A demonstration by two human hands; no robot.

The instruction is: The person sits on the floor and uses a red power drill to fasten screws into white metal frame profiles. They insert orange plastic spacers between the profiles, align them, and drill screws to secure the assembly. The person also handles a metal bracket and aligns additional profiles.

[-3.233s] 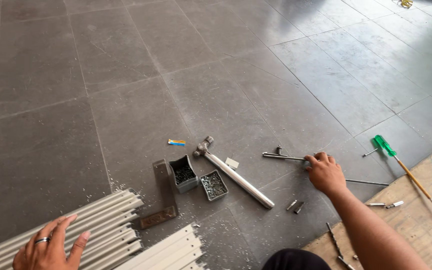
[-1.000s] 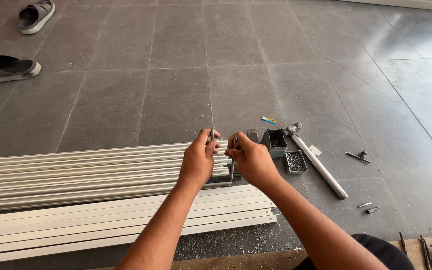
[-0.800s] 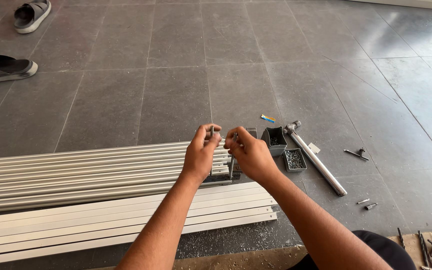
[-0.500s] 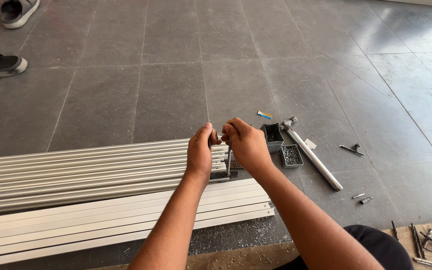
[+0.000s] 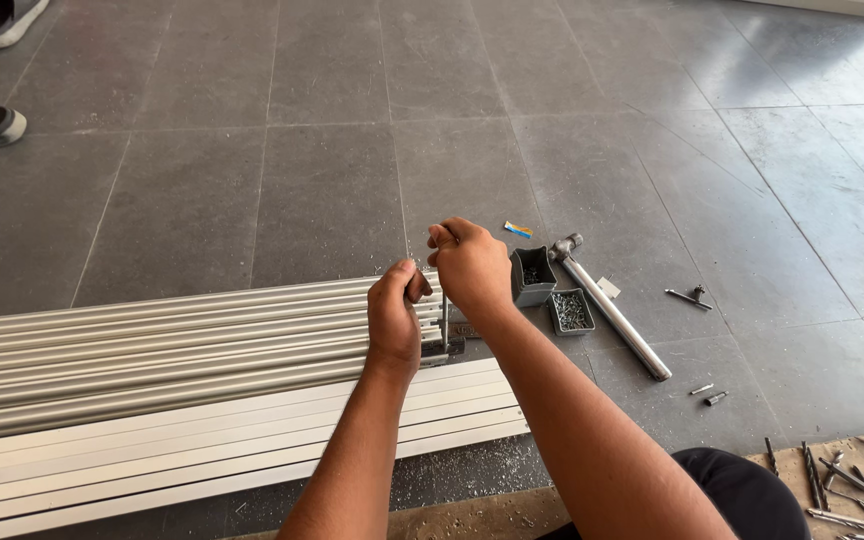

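Both hands have dropped onto the aluminium profiles' (image 5: 152, 340) end, fists closed.

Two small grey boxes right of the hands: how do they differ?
The upright box stands tall with its open end up; the flat tray lies low. The tray's load of small screws shows plainly; the upright box's inside is mostly dark. The upright box sits nearer the right hand. Both are grey and rest on the tile floor.

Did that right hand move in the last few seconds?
Yes. The right hand was down on the floor tiles, right of the grey metal tube. Now it is raised left of it, over the ends of the aluminium strips.
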